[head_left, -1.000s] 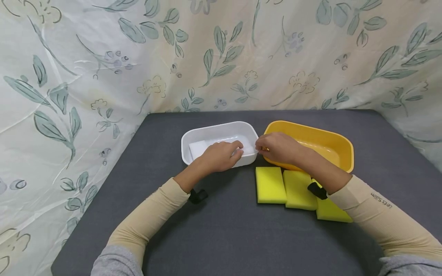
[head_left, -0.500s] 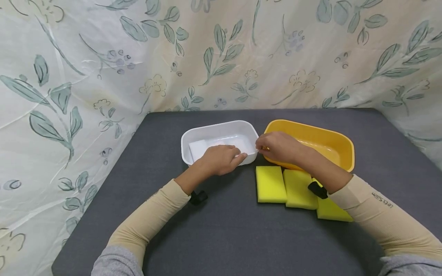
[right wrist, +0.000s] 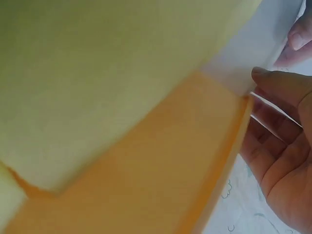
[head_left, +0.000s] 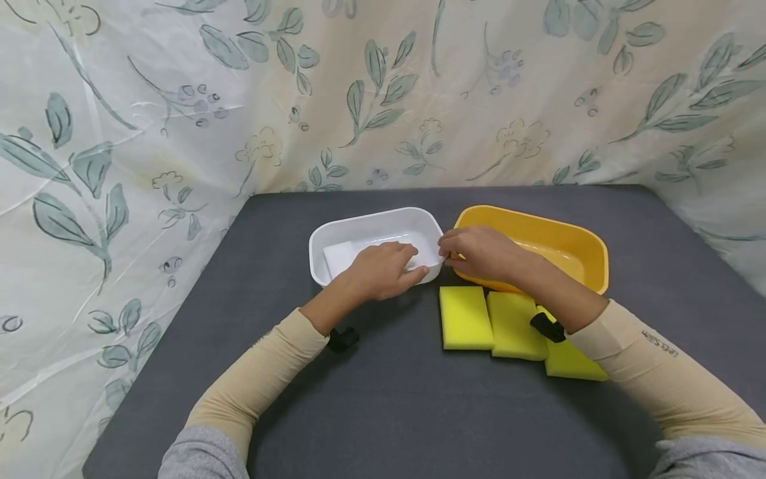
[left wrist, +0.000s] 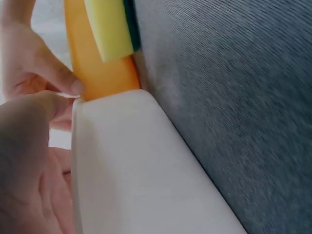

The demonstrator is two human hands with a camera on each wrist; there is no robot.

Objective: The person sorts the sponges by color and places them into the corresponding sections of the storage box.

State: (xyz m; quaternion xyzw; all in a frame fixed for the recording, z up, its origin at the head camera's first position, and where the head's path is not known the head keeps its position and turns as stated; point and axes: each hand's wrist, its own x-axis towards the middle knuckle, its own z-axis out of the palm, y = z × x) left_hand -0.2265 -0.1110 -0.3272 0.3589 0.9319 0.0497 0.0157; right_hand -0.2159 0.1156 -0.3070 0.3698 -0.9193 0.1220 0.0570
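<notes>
Leaf-print cloth [head_left: 120,133] hangs on the far left and runs behind the whole setup. Dark grey counter [head_left: 389,399] carries everything.

Left of centre: white tub [head_left: 335,229], rectangular, rounded corners, upright on the counter. A white sponge [head_left: 336,256] lies flat inside it at the left end, partly hidden by the left hand.

Left hand [head_left: 383,269] sits over the tub's near wall, fingers curled over the rim into the tub, thumb along the outside. The left wrist view shows the thumb [left wrist: 34,126] pressed against the rim's corner, palm on the inner side. So it grips the near-right rim of the white tub.

Right hand [head_left: 481,253] is just right of that, at the gap where the two tubs meet. Fingers are curled and bunched and the fingertips [right wrist: 265,78] are at the white tub's right rim, right where it touches the yellow tub. Looks like a pinch on that rim edge, but I cannot tell for sure whether it holds or merely touches.

Yellow tub [head_left: 568,233] stands touching the white one on its right, upright.

Three yellow sponges [head_left: 467,318] lie flat in a row on the counter, just in front of the yellow tub, side by side; the rightmost is partly under the right forearm.
</notes>
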